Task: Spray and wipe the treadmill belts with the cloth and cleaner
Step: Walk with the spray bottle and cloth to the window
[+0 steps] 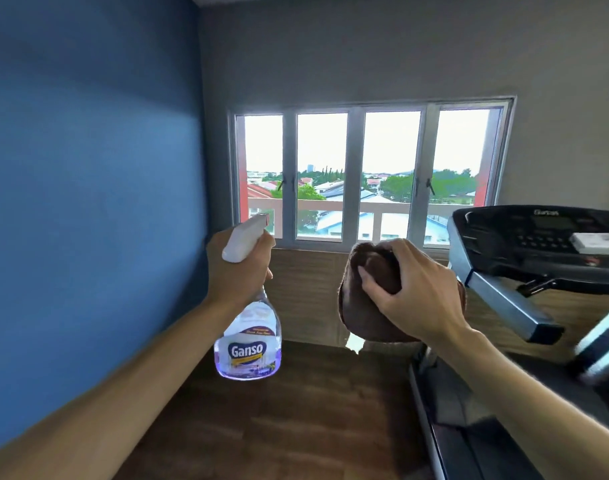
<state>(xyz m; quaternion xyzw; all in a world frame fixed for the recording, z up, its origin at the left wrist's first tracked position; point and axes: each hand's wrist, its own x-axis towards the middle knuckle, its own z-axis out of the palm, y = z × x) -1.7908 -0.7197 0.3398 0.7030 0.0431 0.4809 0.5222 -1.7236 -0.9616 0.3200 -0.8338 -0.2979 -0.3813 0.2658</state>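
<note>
Only part of the black-and-silver treadmill (pixel 524 258) is seen: its console and one silver upright are cut off by the right edge, and its dark belt (pixel 476 441) is shown only as a narrow strip at the lower right, partly covered by the right forearm. The brand lettering on the console is too blurred to be read, and a flat white object (pixel 597 241) lying on the console cannot be identified.

One clear plastic spray bottle with a white trigger head and a "Ganso" label (pixel 248 344) is held upright in the air by the left hand (pixel 239 268), whose fingers are wrapped round the neck below the trigger; the fingertips are hidden behind the bottle. A little pale violet liquid is visible at the bottle's bottom; the small print on the label is illegible.

One brown cloth, bunched (pixel 365 299), is gripped from above by the right hand (pixel 420 292), fingers curled into its folds; its far side is hidden by the hand. Both things are held above the dark wooden floor (pixel 296 410), left of the treadmill and not touching the belt.

One four-paned window (pixel 368 174) is set in the grey wall beyond.
</note>
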